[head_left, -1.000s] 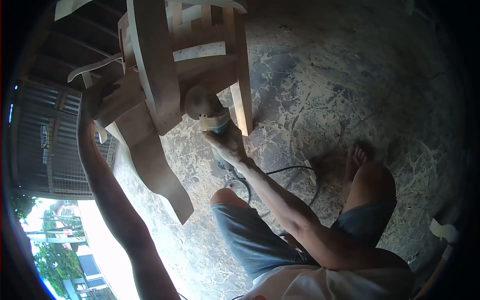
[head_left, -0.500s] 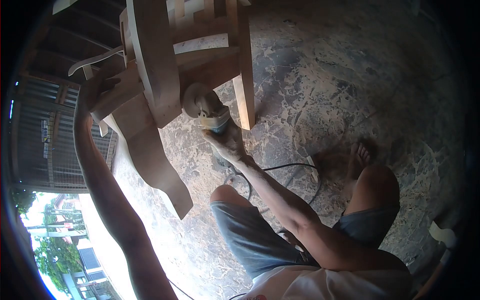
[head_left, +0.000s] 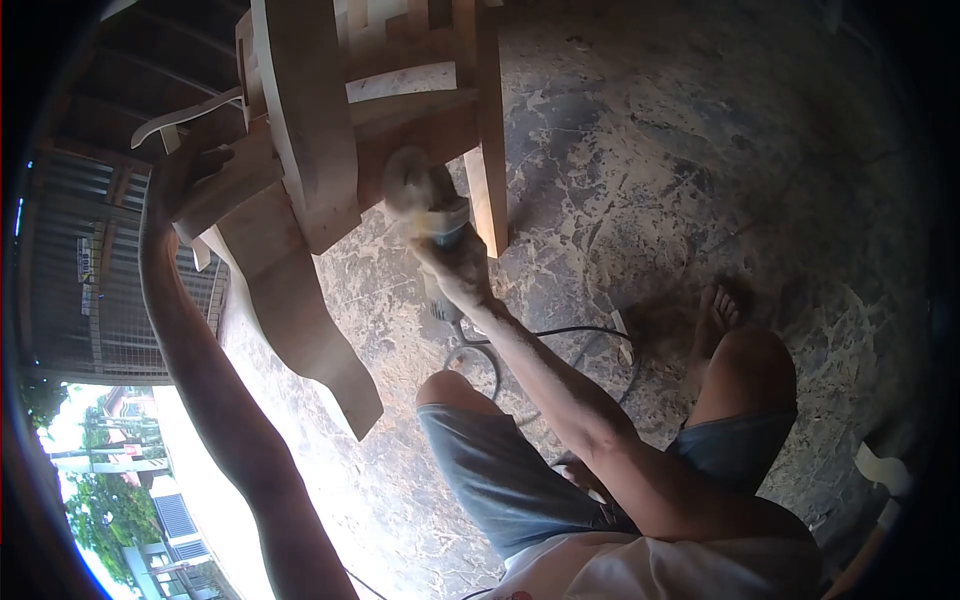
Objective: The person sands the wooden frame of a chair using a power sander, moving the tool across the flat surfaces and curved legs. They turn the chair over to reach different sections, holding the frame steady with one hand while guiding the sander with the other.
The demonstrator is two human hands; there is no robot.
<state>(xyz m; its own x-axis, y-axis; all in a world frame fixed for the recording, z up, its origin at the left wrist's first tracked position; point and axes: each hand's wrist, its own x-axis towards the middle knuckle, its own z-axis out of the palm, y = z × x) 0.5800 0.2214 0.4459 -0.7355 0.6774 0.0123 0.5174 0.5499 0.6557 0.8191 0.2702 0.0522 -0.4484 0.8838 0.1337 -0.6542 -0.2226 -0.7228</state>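
My right hand [head_left: 458, 268] is closed round the body of an angle grinder [head_left: 443, 222], slightly blurred. Its round sanding disc [head_left: 405, 182] is right at the lower rail [head_left: 420, 135] of a wooden chair [head_left: 305, 130]. The chair is bare, pale brown wood, tipped over, with wide curved pieces and a straight leg [head_left: 487, 190]. At the upper left, my left hand [head_left: 182, 172] grips the chair's frame, fingers over the wood and partly in shadow. A long curved piece [head_left: 300, 310] of the chair reaches down between my arms.
A black power cord [head_left: 570, 332] loops over the dusty, patchy floor [head_left: 640, 200] below the grinder. My bare foot [head_left: 718, 305] is at the right. Corrugated metal sheeting [head_left: 60, 260] stands at the left, with bright daylight below it. A pale curved wood piece [head_left: 883, 468] lies at far right.
The grinder in my right hand has shifted a little right and up along the chair's rail. My left hand keeps its hold on the frame.
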